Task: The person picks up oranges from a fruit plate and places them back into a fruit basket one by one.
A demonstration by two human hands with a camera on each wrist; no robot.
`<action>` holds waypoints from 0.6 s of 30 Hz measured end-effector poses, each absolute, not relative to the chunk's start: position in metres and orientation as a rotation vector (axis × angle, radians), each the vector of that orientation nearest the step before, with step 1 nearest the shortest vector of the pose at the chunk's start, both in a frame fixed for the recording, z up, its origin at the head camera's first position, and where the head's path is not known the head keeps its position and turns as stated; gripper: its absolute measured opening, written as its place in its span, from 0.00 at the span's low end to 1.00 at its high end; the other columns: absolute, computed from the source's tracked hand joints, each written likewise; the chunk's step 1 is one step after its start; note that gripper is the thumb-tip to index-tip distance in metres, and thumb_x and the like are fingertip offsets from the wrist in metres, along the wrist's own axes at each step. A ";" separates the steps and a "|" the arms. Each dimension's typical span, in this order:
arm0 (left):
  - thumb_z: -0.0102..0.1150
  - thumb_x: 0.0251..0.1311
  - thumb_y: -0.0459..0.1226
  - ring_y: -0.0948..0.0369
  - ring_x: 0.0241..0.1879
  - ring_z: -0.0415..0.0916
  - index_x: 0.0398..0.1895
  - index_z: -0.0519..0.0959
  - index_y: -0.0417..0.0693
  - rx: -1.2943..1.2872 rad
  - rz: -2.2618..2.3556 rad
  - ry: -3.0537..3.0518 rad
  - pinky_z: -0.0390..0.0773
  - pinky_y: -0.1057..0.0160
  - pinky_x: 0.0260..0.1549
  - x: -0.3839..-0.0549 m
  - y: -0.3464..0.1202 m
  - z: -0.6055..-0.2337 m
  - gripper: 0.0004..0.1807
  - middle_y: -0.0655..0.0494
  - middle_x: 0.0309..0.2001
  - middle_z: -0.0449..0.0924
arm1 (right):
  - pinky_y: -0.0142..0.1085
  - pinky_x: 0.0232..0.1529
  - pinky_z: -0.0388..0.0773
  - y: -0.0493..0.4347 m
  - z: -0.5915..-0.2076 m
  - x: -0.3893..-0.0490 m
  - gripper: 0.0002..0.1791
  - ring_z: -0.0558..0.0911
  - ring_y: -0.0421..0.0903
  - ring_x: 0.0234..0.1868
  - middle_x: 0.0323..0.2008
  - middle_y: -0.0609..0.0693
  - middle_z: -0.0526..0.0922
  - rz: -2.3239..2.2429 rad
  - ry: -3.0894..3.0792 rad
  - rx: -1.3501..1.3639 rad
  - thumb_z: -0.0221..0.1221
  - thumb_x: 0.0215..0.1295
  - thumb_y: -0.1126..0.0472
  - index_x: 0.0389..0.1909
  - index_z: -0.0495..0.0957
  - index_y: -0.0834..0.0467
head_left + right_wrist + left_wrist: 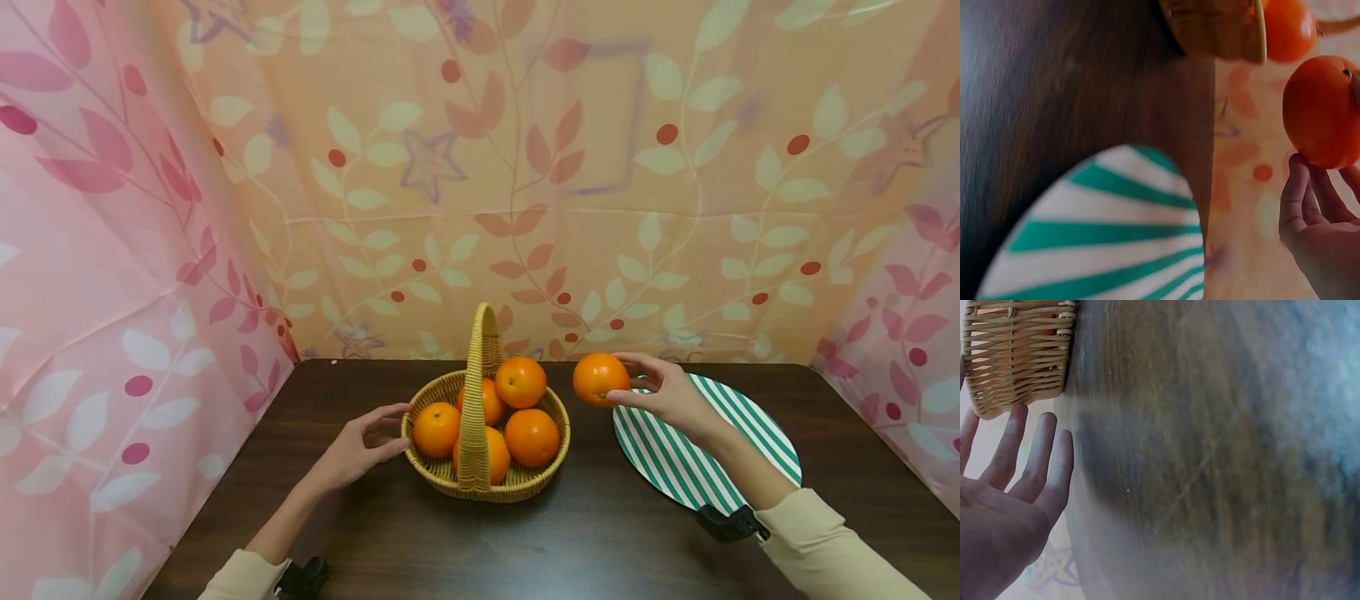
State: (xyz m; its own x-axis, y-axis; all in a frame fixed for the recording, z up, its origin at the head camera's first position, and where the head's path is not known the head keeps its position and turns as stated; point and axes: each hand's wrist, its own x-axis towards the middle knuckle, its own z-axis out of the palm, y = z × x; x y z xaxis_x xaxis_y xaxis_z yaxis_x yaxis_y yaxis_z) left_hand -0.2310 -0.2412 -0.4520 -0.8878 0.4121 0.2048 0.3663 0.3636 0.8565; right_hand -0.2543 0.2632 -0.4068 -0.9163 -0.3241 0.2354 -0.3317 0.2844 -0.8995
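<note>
Between the thumb and fingers of my right hand point(670, 395) is an orange point(601, 379), held up just right of the wicker basket point(495, 493). The right wrist view shows that orange point(1321, 112) at the fingertips, above the table. Several more oranges point(532, 437) lie in the basket, on both sides of its tall arched handle point(474, 417). My left hand point(360, 446) is at the basket's left rim, thumb and fingers spread and lightly bent. In the left wrist view its fingers point(1041, 450) are extended beside the woven wall point(1016, 356).
A round mat with green and white stripes point(645, 450) lies on the dark wooden table point(600, 542), under my right forearm. Patterned cloth point(525, 167) hangs behind the table and along both sides.
</note>
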 end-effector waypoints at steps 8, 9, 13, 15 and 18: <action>0.66 0.68 0.37 0.38 0.57 0.75 0.71 0.71 0.44 0.711 1.599 2.536 0.82 0.61 0.47 -0.231 -0.240 -0.453 0.29 0.39 0.66 0.71 | 0.42 0.48 0.83 0.230 -0.403 -0.241 0.31 0.81 0.58 0.51 0.59 0.57 0.78 1.838 -2.439 0.804 0.69 0.65 0.66 0.68 0.73 0.57; 0.66 0.68 0.37 0.38 0.57 0.75 0.71 0.71 0.44 0.710 1.605 2.530 0.82 0.62 0.47 -0.231 -0.240 -0.453 0.29 0.39 0.66 0.71 | 0.42 0.47 0.83 0.226 -0.403 -0.239 0.31 0.82 0.57 0.50 0.58 0.57 0.78 1.844 -2.433 0.825 0.69 0.64 0.66 0.68 0.73 0.57; 0.66 0.68 0.36 0.38 0.58 0.74 0.71 0.71 0.44 0.716 1.613 2.532 0.81 0.63 0.47 -0.230 -0.240 -0.453 0.29 0.39 0.66 0.71 | 0.43 0.45 0.84 0.213 -0.403 -0.234 0.32 0.83 0.57 0.49 0.57 0.58 0.79 1.877 -2.400 0.923 0.70 0.63 0.68 0.68 0.72 0.59; 0.66 0.68 0.36 0.38 0.59 0.74 0.71 0.71 0.45 0.716 1.615 2.530 0.82 0.62 0.47 -0.230 -0.240 -0.454 0.29 0.39 0.66 0.71 | 0.44 0.43 0.84 0.207 -0.403 -0.232 0.32 0.83 0.57 0.48 0.57 0.57 0.80 1.868 -2.391 0.980 0.70 0.62 0.69 0.68 0.73 0.59; 0.66 0.68 0.36 0.37 0.58 0.75 0.71 0.71 0.45 0.714 1.619 2.522 0.82 0.62 0.45 -0.230 -0.241 -0.454 0.29 0.39 0.67 0.70 | 0.44 0.41 0.84 0.200 -0.403 -0.229 0.33 0.83 0.57 0.47 0.56 0.56 0.81 1.849 -2.375 1.057 0.71 0.61 0.69 0.67 0.73 0.59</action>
